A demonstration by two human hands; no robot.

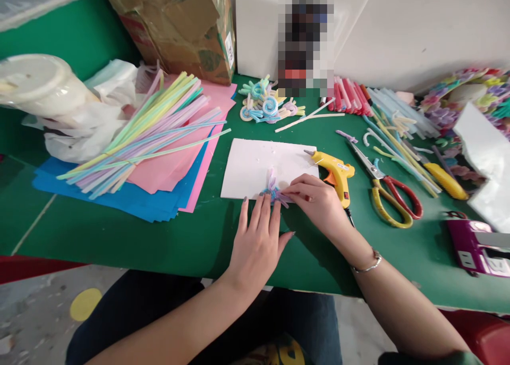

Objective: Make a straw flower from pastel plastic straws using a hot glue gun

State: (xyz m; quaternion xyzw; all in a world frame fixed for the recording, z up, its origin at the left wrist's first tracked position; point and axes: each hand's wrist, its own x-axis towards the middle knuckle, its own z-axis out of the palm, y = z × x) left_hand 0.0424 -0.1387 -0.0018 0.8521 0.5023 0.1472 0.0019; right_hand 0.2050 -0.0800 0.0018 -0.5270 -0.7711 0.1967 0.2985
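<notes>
My left hand [258, 237] lies flat on the green table [159, 237], fingers stretched out, the fingertips pressing on a small pastel straw ornament [274, 191] at the near edge of a white sheet [255, 166]. My right hand [316, 197] comes in from the right and pinches the same ornament with thumb and fingers. A yellow glue gun [337, 173] lies just behind my right hand, its nozzle over the white sheet.
A bundle of pastel straws [155, 126] lies on pink and blue paper [131, 195] at the left. Finished straw curls [265, 104] sit at the back. Scissors [388, 192], loose straws, a yellow knife [444, 180] and a purple device [476, 245] are at the right. A cardboard box [179, 25] stands behind.
</notes>
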